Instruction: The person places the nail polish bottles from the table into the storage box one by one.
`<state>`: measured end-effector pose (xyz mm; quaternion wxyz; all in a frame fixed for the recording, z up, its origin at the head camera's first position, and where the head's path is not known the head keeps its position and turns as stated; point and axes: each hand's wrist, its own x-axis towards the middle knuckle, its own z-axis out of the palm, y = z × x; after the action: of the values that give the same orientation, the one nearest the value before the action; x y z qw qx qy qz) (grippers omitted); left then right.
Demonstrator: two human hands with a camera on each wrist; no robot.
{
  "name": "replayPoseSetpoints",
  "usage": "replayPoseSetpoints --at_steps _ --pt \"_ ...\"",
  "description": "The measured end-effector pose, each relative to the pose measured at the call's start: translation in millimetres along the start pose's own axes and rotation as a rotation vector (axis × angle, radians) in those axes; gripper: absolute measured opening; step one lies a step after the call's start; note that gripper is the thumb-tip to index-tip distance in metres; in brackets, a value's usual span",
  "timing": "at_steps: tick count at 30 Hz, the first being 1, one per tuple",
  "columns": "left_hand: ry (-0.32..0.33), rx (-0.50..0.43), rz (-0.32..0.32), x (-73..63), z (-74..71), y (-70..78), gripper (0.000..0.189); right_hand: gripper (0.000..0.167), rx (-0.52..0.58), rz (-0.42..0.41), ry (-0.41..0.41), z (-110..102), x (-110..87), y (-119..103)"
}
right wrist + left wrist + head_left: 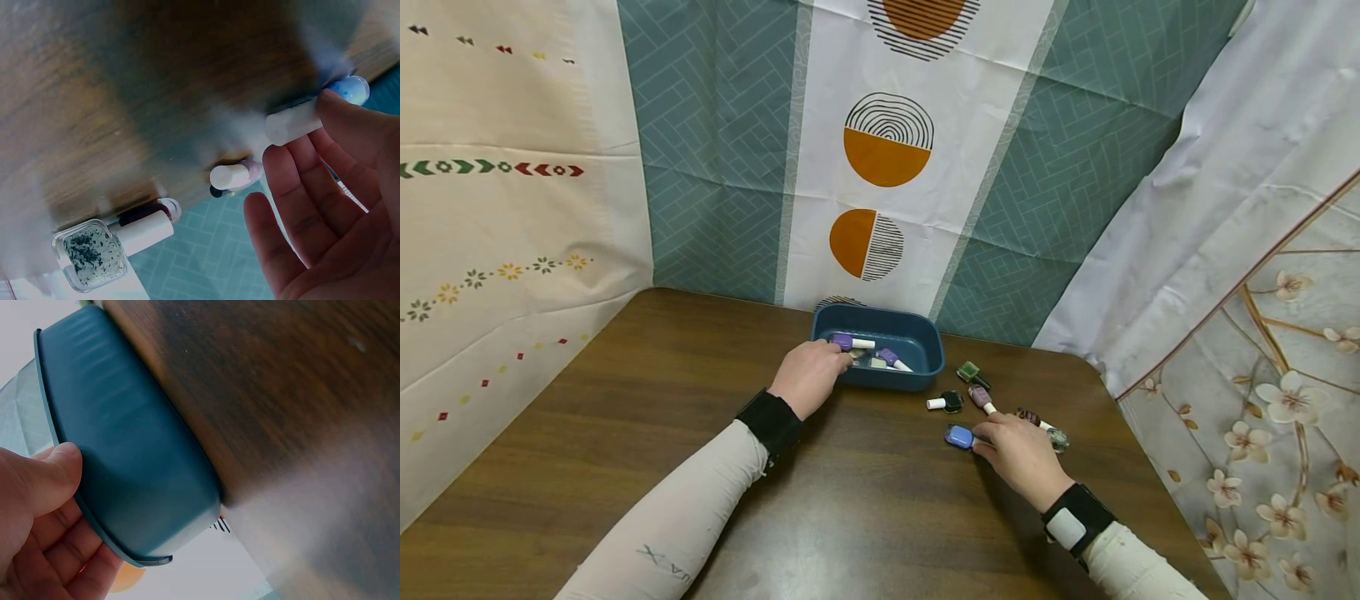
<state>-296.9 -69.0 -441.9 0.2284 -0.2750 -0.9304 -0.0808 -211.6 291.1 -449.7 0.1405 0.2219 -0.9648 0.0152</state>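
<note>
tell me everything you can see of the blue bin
The blue bin is dark, smooth and plastic-looking, open-topped, with rounded corners and a thin lip. It stands upright on the brown table, near the patterned cloth. Bottles lie inside, two of them purple with white caps. The left hand grips its rim, thumb outside.

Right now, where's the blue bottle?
In the head view, the blue bottle is right of centre, just below the black bottle in the image, its white cap pinched by the right hand.
</note>
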Motion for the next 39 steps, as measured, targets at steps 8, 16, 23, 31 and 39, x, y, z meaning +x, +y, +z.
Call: replayPoseSetpoints --at_steps 8,16,23,31,39 --pt "0.013 0.0 0.009 0.6 0.8 -0.3 0.018 0.016 0.005 0.014 -0.012 -0.2 -0.2 -0.9" --pt "0.014 -0.002 0.002 1.7 2.4 -1.8 0.018 0.014 0.007 0.019 -0.013 0.1 0.6 -0.6" --pt "0.026 -0.002 0.011 1.3 2.0 -1.3 0.016 0.014 0.01 0.023 -0.024 0.6 0.9 -1.1" --pt "0.008 -0.004 0.002 1.7 0.1 -0.4 0.016 0.013 -0.021 0.002 -0.011 1.5 0.4 -0.9" --pt "0.035 -0.006 0.011 0.5 0.4 -1.0 0.016 0.014 -0.03 -0.003 0.0 -0.6 -1.0 -3.2"
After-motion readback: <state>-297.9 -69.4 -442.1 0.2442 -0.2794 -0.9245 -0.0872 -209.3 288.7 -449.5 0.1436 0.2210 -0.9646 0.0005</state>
